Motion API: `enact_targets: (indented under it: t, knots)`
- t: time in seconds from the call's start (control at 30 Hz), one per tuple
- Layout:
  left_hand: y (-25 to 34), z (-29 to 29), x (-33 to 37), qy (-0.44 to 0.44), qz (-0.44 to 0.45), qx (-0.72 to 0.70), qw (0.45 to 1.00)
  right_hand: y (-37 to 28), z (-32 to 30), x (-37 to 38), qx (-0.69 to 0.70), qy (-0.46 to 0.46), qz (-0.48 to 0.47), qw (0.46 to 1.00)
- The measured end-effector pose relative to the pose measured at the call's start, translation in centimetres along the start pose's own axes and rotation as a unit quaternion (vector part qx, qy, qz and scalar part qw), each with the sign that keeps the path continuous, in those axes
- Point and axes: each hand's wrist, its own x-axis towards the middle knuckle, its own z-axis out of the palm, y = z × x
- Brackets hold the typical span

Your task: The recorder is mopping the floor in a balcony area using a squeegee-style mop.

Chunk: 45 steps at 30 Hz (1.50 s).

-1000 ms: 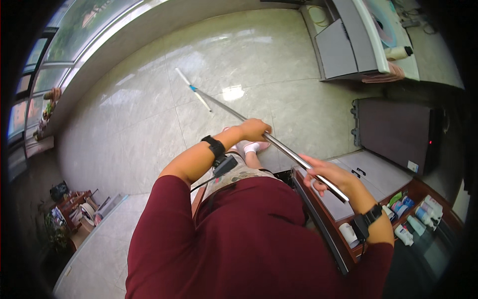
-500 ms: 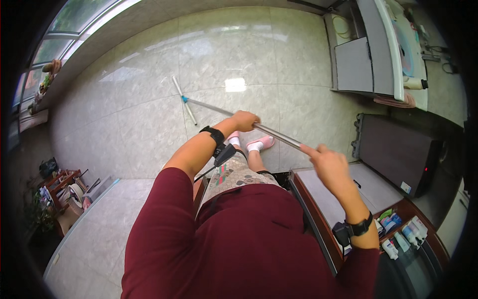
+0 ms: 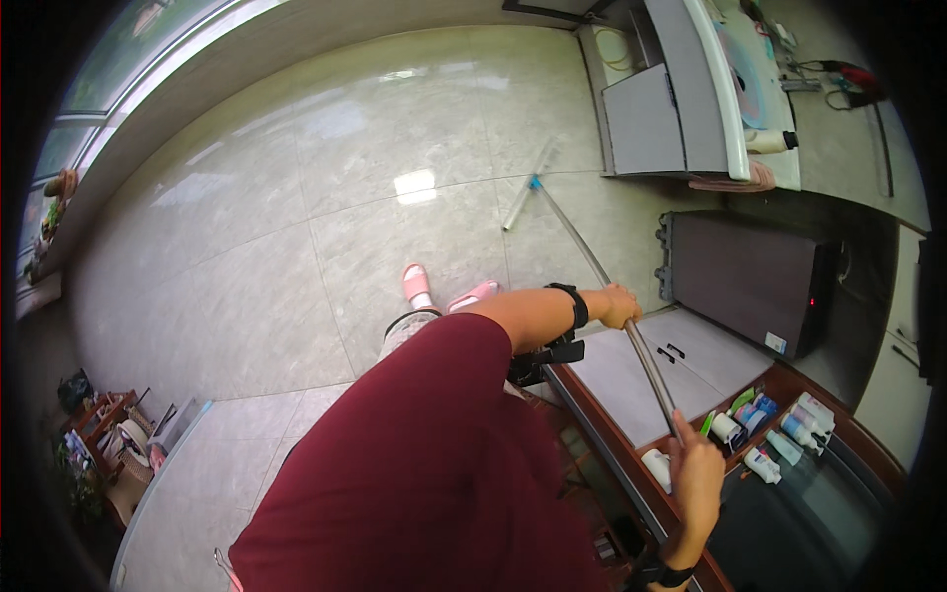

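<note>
A long floor squeegee [image 3: 581, 240] with a metal pole, blue joint and thin pale head slants from the floor toward my right side. My left hand [image 3: 619, 307] is closed round the middle of the pole, arm stretched across my body. Lower down, near the pole's top end, my right hand [image 3: 697, 479] wraps round it, thumb lying along the metal. The squeegee head [image 3: 520, 205] rests on the tiled floor [image 3: 395, 237], its far half blurred. Pink slippers [image 3: 415, 282] are on my feet, left of the pole.
On my right stands a wooden-edged cabinet [image 3: 631, 380] with bottles and tubes [image 3: 762, 464] on it. Beyond it are a dark box-shaped appliance [image 3: 745, 281] and a grey washstand cabinet [image 3: 646, 123]. A window [image 3: 104, 79] and potted plants [image 3: 49, 212] line the far left.
The squeegee head has swept right across the floor, and its pole now points more steeply. Both hands moved right and the right one came lower. My body has turned to the right.
</note>
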Motion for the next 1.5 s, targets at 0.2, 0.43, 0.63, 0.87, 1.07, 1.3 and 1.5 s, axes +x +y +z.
enact_targets:
  t: [0.2, 0.43, 0.63, 0.87, 1.07, 1.3, 1.5]
  knots:
    - [3.4, 3.4, 1.9, -0.019, -0.009, -0.004, 1.0, -3.1, -0.2, -1.1, -0.119, -0.009, 0.057, 0.991]
    - [2.0, -1.2, -6.5, 0.096, -0.007, 0.01, 0.995, 0.5, -3.5, -1.8, 0.044, 0.034, -0.028, 0.998]
    - [-5.0, -4.1, -19.7, 0.236, -0.177, 0.061, 0.953, -3.4, -0.6, 5.8, 0.139, 0.051, -0.222, 0.964]
    - [-9.8, -7.0, -36.4, 0.342, -0.367, 0.091, 0.86, -16.6, -2.9, 13.2, -0.026, 0.039, -0.425, 0.904]
    - [-9.2, -3.5, -49.1, 0.496, -0.476, 0.061, 0.723, -29.2, -4.8, 15.1, -0.068, 0.008, -0.552, 0.831]
    - [-6.1, 7.0, -57.5, 0.551, -0.59, -0.028, 0.589, -42.2, -2.0, 12.8, -0.184, -0.017, -0.682, 0.708]
    - [-4.2, 15.0, -59.9, 0.622, -0.63, -0.064, 0.461, -49.7, 1.5, 9.2, -0.259, 0.009, -0.763, 0.592]
